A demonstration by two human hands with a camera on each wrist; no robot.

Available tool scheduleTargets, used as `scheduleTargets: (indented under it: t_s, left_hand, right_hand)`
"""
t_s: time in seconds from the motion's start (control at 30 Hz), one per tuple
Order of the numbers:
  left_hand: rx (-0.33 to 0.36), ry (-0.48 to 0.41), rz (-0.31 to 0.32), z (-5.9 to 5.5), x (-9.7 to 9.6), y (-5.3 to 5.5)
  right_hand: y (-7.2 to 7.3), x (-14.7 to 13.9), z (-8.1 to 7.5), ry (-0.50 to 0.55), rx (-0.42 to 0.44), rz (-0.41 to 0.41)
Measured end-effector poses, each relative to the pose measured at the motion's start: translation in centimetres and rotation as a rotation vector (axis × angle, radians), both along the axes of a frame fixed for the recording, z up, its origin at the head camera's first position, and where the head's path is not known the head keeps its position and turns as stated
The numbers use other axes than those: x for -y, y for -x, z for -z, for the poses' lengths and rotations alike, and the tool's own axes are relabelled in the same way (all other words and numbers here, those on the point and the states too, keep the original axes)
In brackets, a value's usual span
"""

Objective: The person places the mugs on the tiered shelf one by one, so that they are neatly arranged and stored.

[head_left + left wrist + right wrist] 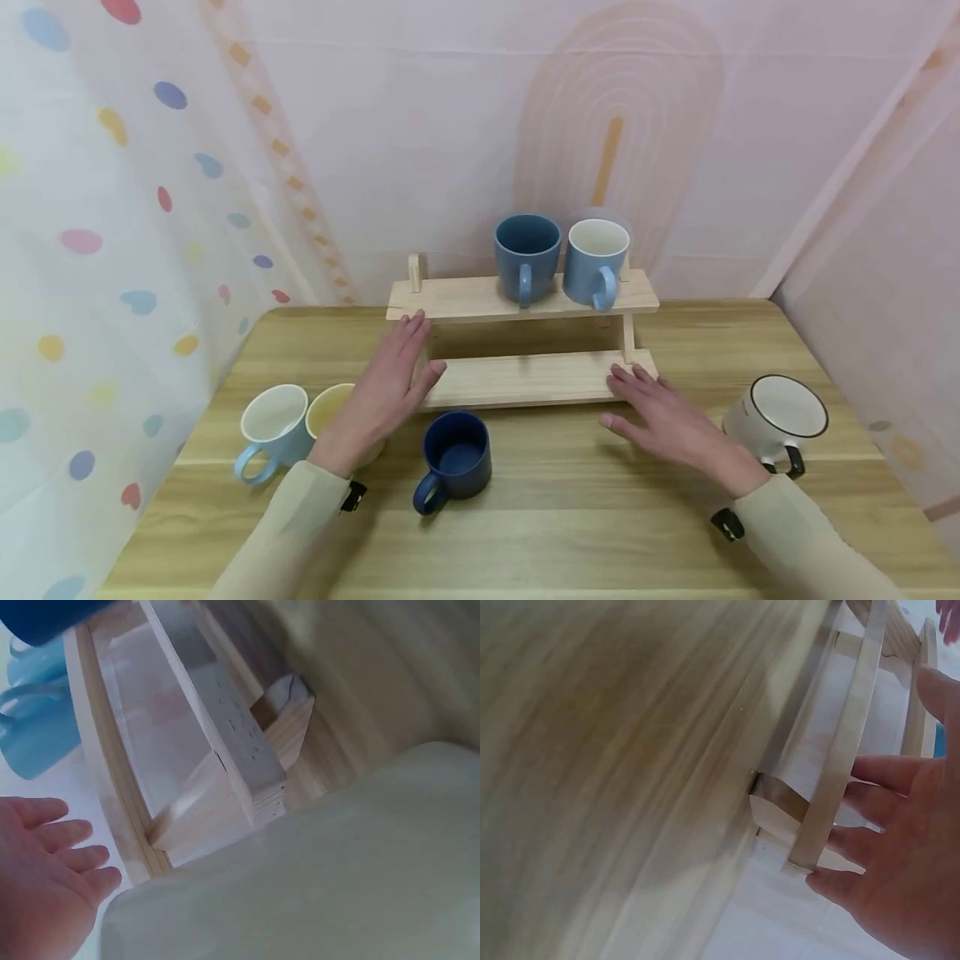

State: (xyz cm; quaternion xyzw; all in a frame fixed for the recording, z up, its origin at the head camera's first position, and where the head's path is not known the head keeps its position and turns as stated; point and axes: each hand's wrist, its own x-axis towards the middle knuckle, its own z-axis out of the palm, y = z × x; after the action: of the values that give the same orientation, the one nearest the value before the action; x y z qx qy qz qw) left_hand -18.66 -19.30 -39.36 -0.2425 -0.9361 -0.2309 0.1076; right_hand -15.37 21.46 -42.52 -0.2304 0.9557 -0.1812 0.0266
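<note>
A two-tier wooden rack (pixel 517 379) stands on the table. Its upper shelf bears a dark teal-blue mug (pixel 527 258) and a light blue mug (pixel 592 275) with a white inside. My left hand (pixel 382 383), fingers extended, hovers by the rack's left end and partly covers a mug with a yellow inside (pixel 326 408). In the left wrist view that hand (pixel 45 877) holds nothing. At the lower shelf's right end is my right hand (pixel 667 421), its fingers spread. The right wrist view has its fingertips (pixel 840 885) at the shelf edge; contact is unclear. Between my arms sits a navy mug (pixel 457 458).
At the left stands another light blue mug (pixel 276 425), right beside the yellow-lined one. A white mug with a black rim and handle (pixel 772 417) is near my right wrist. Patterned curtains (pixel 420 125) hang behind and along both sides of the wooden table (pixel 570 533).
</note>
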Motion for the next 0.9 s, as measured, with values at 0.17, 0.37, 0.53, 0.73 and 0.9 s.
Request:
scheduleTargets:
  t_s: [0.17, 0.37, 0.53, 0.73, 0.9]
  left_hand:
    - [0.042, -0.075, 0.016, 0.1, 0.7, -2.1]
    - [0.061, -0.196, 0.060, 0.8, 1.9, -4.6]
    - [0.030, -0.285, 0.138, 1.7, 2.9, -6.1]
    - [0.083, -0.325, 0.152, 2.5, 4.1, -8.3]
    - [0.236, -0.418, 0.154, 2.8, 4.5, -9.8]
  right_hand:
    - [-0.1, -0.1, 0.2, -0.007, -0.010, 0.004]
    - [-0.1, -0.3, 0.5, -0.003, -0.016, -0.001]
    - [-0.1, -0.4, 0.7, -0.004, -0.014, -0.006]
    - [-0.2, -0.5, 0.8, 0.003, -0.013, -0.012]
    - [-0.2, -0.4, 0.8, 0.006, -0.012, -0.019]
